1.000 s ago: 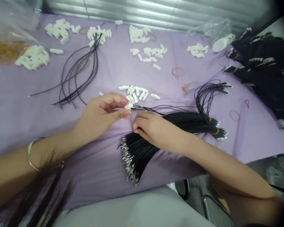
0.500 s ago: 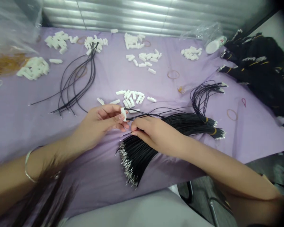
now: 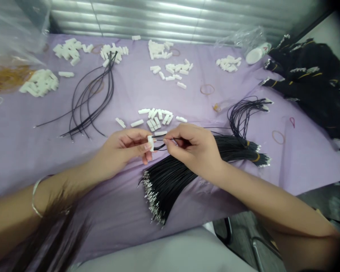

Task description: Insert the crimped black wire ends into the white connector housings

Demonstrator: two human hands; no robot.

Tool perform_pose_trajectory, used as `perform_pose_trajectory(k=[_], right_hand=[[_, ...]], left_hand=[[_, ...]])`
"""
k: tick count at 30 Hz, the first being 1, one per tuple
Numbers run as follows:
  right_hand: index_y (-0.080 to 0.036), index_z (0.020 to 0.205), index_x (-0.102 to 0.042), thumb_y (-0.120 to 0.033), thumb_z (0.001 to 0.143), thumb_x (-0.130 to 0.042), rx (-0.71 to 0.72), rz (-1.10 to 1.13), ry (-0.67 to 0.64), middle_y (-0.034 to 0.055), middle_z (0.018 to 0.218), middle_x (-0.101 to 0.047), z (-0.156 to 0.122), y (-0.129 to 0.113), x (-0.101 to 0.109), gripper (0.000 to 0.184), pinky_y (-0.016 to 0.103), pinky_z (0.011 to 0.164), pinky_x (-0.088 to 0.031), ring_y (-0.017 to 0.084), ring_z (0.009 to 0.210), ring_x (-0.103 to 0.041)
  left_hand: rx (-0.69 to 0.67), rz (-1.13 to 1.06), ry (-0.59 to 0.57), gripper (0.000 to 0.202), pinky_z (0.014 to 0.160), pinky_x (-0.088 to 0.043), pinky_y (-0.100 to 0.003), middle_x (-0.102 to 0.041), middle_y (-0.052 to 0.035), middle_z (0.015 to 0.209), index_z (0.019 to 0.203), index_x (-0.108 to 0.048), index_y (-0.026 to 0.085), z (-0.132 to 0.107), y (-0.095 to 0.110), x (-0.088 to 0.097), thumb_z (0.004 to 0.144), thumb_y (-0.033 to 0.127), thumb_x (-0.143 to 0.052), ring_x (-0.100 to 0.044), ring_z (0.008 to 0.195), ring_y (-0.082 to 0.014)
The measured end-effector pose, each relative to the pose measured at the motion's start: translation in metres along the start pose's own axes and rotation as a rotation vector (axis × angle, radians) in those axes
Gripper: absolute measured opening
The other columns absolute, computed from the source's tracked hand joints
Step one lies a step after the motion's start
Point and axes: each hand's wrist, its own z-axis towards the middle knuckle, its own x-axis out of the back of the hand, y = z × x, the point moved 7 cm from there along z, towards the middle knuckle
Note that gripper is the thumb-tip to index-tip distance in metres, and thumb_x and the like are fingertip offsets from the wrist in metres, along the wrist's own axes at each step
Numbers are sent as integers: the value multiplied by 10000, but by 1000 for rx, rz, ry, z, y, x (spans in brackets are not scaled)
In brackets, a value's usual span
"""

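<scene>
Between thumb and fingers, my left hand [image 3: 132, 147] pinches a small white connector housing [image 3: 151, 143]. Several black wires run out of its right side. Close beside it, my right hand [image 3: 197, 147] is closed in a pinch on a thin black wire [image 3: 160, 140] whose end points at the housing. Below both hands fans a thick bundle of black wires [image 3: 172, 181] with bare metal terminals at its left end. Loose white housings [image 3: 155, 118] lie just beyond my fingers. Whether the pinched wire's tip is inside the housing I cannot tell.
Piles of white housings [image 3: 41, 82] are spread over the purple cloth [image 3: 124, 90]. Loose black wires [image 3: 112, 81] lie at left, a dark heap of bundled wires [image 3: 306, 83] at right. Rubber bands [image 3: 8, 79], a white round container [image 3: 255, 56] and clear plastic bags sit around the edges.
My right hand has risen from the bundle with a wire and come up to the right side of the housing. My left hand has shifted slightly right and down.
</scene>
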Motion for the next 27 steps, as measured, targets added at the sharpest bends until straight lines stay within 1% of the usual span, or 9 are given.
perform_pose_trajectory(k=[9, 12, 16, 18, 20, 23, 24, 25, 27], right_hand=[[-151, 749, -648, -99, 771, -606, 14, -14, 12, -37, 598, -522, -2, 2, -3, 70, 196, 525, -342, 66, 541, -434], [-157, 753, -643, -128, 794, -591, 32, -42, 7, -31, 606, -527, -3, 1, -8, 72, 199, 532, -348, 74, 553, -446], [-156, 761, -623, -133, 823, -563, 91, -68, -10, -22, 632, -535, -3, 0, -14, 89, 198, 556, -366, 81, 581, -461], [-153, 790, -618, -137, 842, -547, 129, -102, -33, -9, 667, -555, -4, -1, -15, 90, 202, 570, -383, 87, 599, -473], [-144, 861, -621, -155, 871, -519, 190, -177, -54, 28, 752, -595, -5, -5, -12, 103, 220, 612, -416, 108, 662, -510], [-131, 945, -628, -161, 885, -508, 360, -351, -16, 109, 928, -616, -11, -22, -1, 138, 294, 738, -450, 170, 826, -541], [-132, 946, -632, -153, 884, -507, 423, -392, -26, 120, 958, -614, -14, -28, -1, 141, 313, 767, -447, 183, 854, -538], [-134, 935, -637, -144, 886, -503, 467, -412, -69, 119, 961, -614, -16, -33, -3, 144, 319, 776, -444, 185, 859, -536], [-134, 889, -645, -151, 898, -492, 476, -414, -260, 98, 902, -619, -20, -34, -17, 153, 302, 746, -443, 173, 818, -539]], left_hand=[[36, -6, -8, 82, 558, -516, -207, -637, -3, 651, 880, -683, 188, -1, -5, 0, 809, 217, -653, -588, 594, -113], [38, 43, -15, 93, 558, -514, -209, -639, -6, 641, 876, -699, 187, 0, -2, -1, 807, 227, -652, -583, 587, -114], [41, 143, 8, 89, 573, -507, -199, -634, 0, 615, 849, -714, 180, -1, 2, -2, 802, 223, -652, -573, 555, -100], [41, 137, 2, 77, 568, -508, -199, -631, 3, 612, 826, -709, 182, -1, 2, -3, 803, 225, -649, -573, 552, -101], [38, 103, -7, 70, 559, -512, -205, -630, 0, 618, 798, -696, 182, -2, 1, -2, 805, 231, -646, -578, 563, -108], [24, 52, 10, 63, 557, -513, -207, -632, -5, 626, 781, -676, 174, -2, -1, 1, 796, 232, -658, -581, 572, -111], [16, 35, 21, 63, 559, -513, -205, -634, -9, 628, 786, -673, 169, -2, -2, 2, 791, 232, -665, -582, 574, -111], [8, 11, 29, 71, 558, -512, -202, -635, -13, 626, 789, -672, 162, -1, -3, 3, 785, 233, -672, -584, 576, -110], [-18, -52, 37, 93, 549, -512, -199, -630, -20, 616, 778, -671, 142, -1, -4, 3, 763, 230, -695, -587, 577, -111]])
